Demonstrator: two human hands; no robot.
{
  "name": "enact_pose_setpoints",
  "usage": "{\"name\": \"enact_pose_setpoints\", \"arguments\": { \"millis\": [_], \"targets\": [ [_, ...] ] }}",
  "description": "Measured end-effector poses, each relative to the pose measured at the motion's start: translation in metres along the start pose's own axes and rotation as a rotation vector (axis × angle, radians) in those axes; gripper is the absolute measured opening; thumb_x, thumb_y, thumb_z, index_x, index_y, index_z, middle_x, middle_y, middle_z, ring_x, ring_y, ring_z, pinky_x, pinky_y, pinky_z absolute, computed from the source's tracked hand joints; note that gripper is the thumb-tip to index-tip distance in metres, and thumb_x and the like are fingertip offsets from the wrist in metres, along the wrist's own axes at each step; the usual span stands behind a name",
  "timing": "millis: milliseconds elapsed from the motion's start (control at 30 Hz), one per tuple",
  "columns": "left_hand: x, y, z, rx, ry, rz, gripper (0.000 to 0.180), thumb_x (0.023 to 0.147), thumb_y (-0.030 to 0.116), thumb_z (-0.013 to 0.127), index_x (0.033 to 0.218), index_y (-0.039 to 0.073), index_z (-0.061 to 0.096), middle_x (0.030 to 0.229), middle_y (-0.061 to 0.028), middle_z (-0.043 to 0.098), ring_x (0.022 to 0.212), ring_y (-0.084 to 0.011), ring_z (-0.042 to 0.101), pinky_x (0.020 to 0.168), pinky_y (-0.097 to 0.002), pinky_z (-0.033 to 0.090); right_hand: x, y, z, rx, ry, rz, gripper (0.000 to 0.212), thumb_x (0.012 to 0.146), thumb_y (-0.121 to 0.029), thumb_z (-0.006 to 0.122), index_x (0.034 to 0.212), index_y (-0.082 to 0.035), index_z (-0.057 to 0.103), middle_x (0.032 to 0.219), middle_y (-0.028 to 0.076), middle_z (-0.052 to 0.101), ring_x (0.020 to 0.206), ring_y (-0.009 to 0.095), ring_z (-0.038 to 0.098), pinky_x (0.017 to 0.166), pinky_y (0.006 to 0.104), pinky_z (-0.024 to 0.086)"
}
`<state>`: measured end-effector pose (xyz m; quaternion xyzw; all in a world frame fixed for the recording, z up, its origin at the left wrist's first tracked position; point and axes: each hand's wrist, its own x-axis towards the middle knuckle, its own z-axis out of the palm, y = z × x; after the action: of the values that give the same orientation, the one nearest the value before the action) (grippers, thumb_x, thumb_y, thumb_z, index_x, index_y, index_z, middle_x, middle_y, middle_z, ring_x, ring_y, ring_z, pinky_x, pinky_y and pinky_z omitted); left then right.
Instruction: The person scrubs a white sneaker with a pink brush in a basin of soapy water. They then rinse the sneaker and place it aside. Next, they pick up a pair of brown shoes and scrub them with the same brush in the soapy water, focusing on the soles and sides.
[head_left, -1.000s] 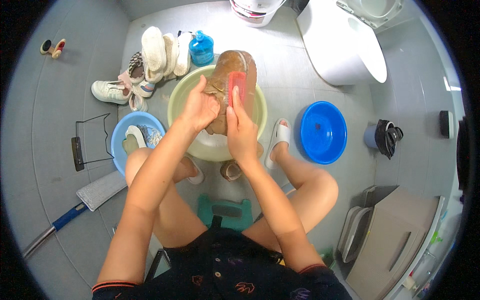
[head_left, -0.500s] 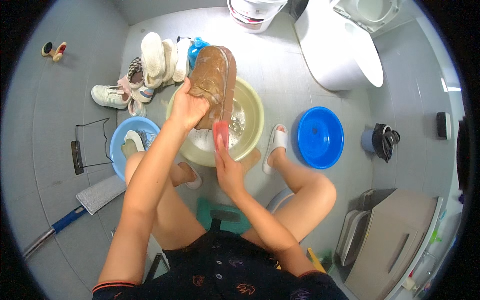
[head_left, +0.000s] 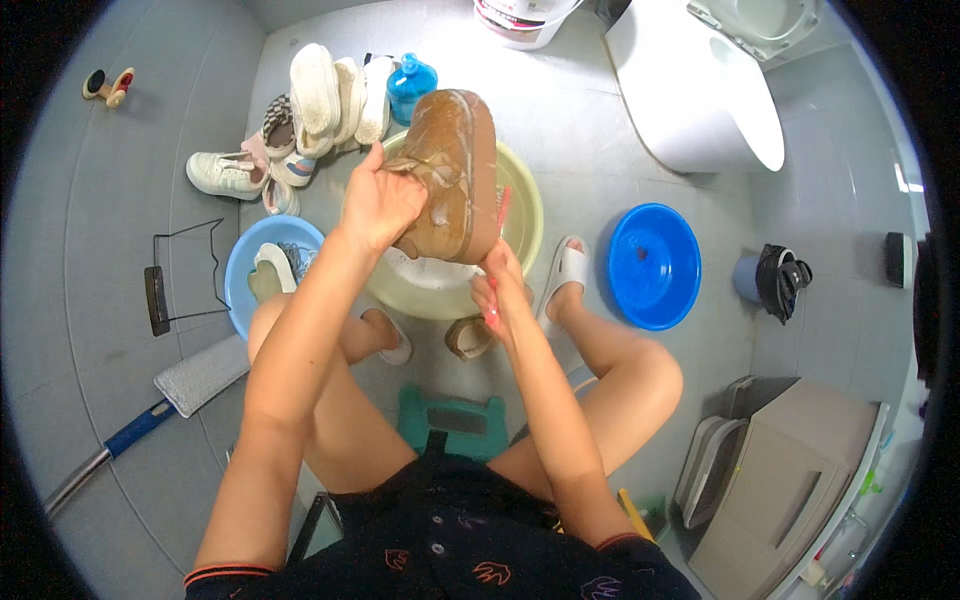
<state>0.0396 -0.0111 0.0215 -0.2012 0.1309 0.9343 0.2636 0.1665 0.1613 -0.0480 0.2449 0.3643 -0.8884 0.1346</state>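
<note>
Item: brown suede boot [head_left: 452,170], wet and streaked with soap lather, sole side turned up and toe pointing away from the person.

Grip, left hand [head_left: 380,205]: closed around the boot's ankle end, fingers wrapped over the upper, lifting it tilted above the basin.

Grip, right hand [head_left: 500,285]: closed on a red scrubbing brush [head_left: 497,225], of which only a narrow strip shows between the fingers and the boot's right edge; the bristles appear to meet the side of the boot, though the contact itself is partly hidden.

Below the grips: pale yellow-green wash basin [head_left: 525,205] holding sudsy water, directly under the boot.

Left of the left hand: light blue basin [head_left: 240,270] with a shoe or two soaking in it; beyond it, a pile of white and patterned sneakers [head_left: 300,110] on the floor.

Just beyond the boot's toe: blue detergent bottle [head_left: 410,85].

Right of the right hand, well apart: empty-looking deep blue basin [head_left: 655,265].

Progress, as a judgement: the boot is well soaped across the sole and its edge is under the brush, so scrubbing looks under way; rinsing is not yet done. A second brown shoe [head_left: 468,338] lies on the floor just below the right hand, and the piled sneakers look dry and untouched.
</note>
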Motion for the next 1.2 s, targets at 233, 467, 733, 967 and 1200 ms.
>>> {"name": "enact_pose_setpoints", "arguments": {
  "millis": [233,467,733,967,1200],
  "targets": [
    [-0.012,0.0,-0.007,0.122,-0.029,-0.113,0.066,0.101,0.046,0.029,0.138,-0.009,0.03,0.141,-0.0201,0.04,0.13,-0.0309,0.04,0.111,-0.0422,0.03,0.017,0.01,0.013,-0.019,-0.004,0.207,0.032,0.088,-0.038,0.066,0.104,-0.019,0.047,0.076,-0.005,0.048,0.043,0.003,0.029,0.035,0.0166,0.024],
    [-0.038,0.04,-0.006,1.628,-0.207,-0.018,0.058,0.096,0.046,0.048,0.134,0.003,0.05,0.126,-0.0109,0.059,0.12,-0.0196,0.052,0.104,-0.0334,0.035,0.026,0.001,-0.008,0.102,0.106,0.377,0.042,0.084,-0.049,0.066,0.1,-0.011,0.055,0.066,-0.004,0.051,0.037,0.001,0.031,0.032,0.014,0.026],
    [-0.003,0.017,-0.037,1.493,-0.24,0.016,0.052,0.091,0.052,0.053,0.092,0.001,0.065,0.078,-0.0019,0.059,0.075,-0.0125,0.051,0.07,-0.0291,0.043,0.052,-0.019,0.011,0.034,0.024,0.541,0.046,0.084,-0.054,0.063,0.092,-0.009,0.056,0.056,-0.005,0.046,0.034,0.001,0.031,0.028,0.0147,0.026],
    [0.013,0.038,-0.073,1.54,0.168,0.107,0.029,0.093,0.027,0.053,0.1,0.001,0.064,0.093,-0.0037,0.064,0.087,-0.0106,0.057,0.077,-0.0275,0.044,0.135,0.011,-0.028,-0.472,0.054,0.49,0.044,0.08,-0.044,0.072,0.091,-0.005,0.055,0.06,0.0,0.051,0.039,0.01,0.041,0.035,0.0244,0.036],
    [0.008,0.045,-0.053,0.85,0.453,0.107,0.026,0.084,0.01,0.062,0.108,0.003,0.059,0.102,-0.0033,0.063,0.094,-0.0134,0.058,0.081,-0.0278,0.044,0.209,0.082,-0.131,-1.495,0.388,0.137,0.064,0.084,-0.024,0.061,0.132,0.007,0.032,0.098,0.029,0.064,0.089,0.041,0.063,0.078,0.0467,0.05]
  ]
}}
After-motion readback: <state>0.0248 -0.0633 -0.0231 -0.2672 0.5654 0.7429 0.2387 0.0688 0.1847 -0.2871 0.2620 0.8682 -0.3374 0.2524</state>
